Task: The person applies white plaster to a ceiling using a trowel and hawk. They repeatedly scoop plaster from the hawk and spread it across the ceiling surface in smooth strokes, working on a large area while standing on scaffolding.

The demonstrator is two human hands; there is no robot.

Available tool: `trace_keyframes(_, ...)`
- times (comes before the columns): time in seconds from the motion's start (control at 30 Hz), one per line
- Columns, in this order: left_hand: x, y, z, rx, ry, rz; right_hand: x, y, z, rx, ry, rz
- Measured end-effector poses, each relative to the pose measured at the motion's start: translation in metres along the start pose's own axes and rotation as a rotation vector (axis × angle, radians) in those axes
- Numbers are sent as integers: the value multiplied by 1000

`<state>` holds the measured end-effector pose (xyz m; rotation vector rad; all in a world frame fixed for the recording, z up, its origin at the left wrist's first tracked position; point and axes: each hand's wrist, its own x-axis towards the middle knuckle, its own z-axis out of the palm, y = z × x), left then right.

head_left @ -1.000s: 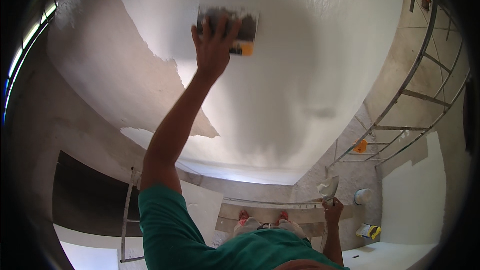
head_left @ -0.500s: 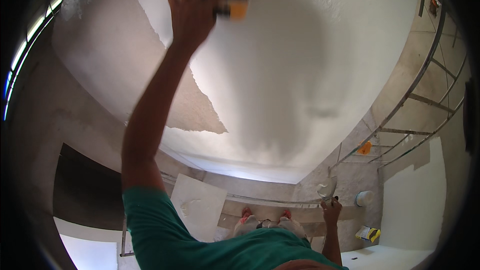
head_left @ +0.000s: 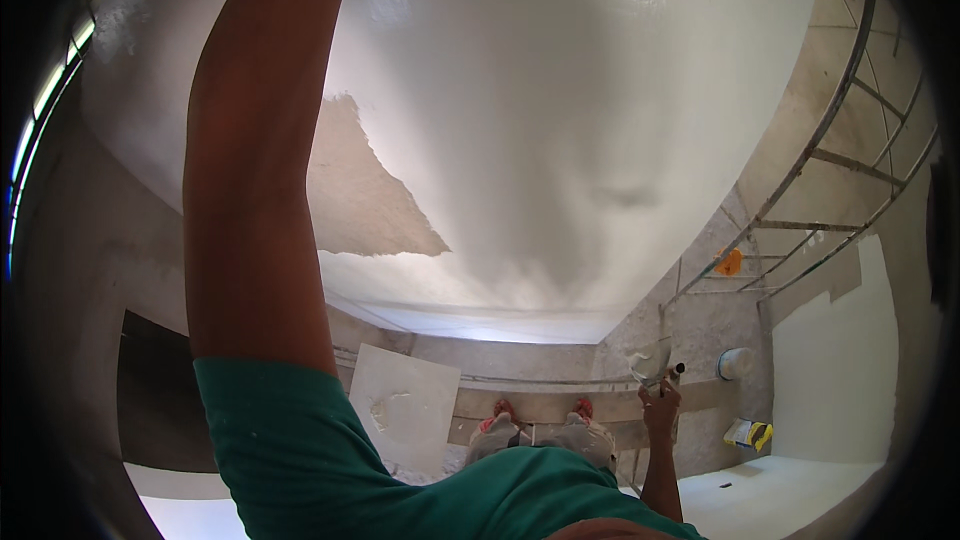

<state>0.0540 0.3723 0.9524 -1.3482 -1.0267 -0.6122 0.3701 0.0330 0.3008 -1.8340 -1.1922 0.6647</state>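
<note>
My left arm (head_left: pixel 255 170) in a green sleeve stretches up along the wall, and its hand is past the top edge of the view. In front of me the wall (head_left: pixel 480 170) carries smooth white putty, with a ragged bare grey-brown patch (head_left: pixel 365 195) beside my left forearm. Low on the right, my right hand (head_left: pixel 660 412) is closed round the handle of a putty knife. The blade of this putty knife (head_left: pixel 650 364) points away from me and bears some whitish putty. A white board (head_left: pixel 408 385) with a smear of putty lies below my left arm.
Metal scaffold frames (head_left: pixel 812 154) stand along the right. A white bucket (head_left: pixel 737 364) and a yellow-and-dark bag (head_left: pixel 748 433) rest down on the right, with an orange object (head_left: pixel 728 262) by the scaffold. My feet stand on a plank (head_left: pixel 545 405).
My left hand, with a wide dark tool with an orange-yellow part, has gone up out of view. My right hand still holds the putty knife, its wrist slightly turned.
</note>
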Motion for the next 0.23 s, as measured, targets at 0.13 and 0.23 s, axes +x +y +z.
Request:
trace_keyframes(0.13, -26, 7, 2, -51, -72, -12, -5, 20, -1, 23, -83, 120)
trace_keyframes(0.23, -56, 16, 0, -47, -103, 10, -8, 47, 1, -65, -81, 27)
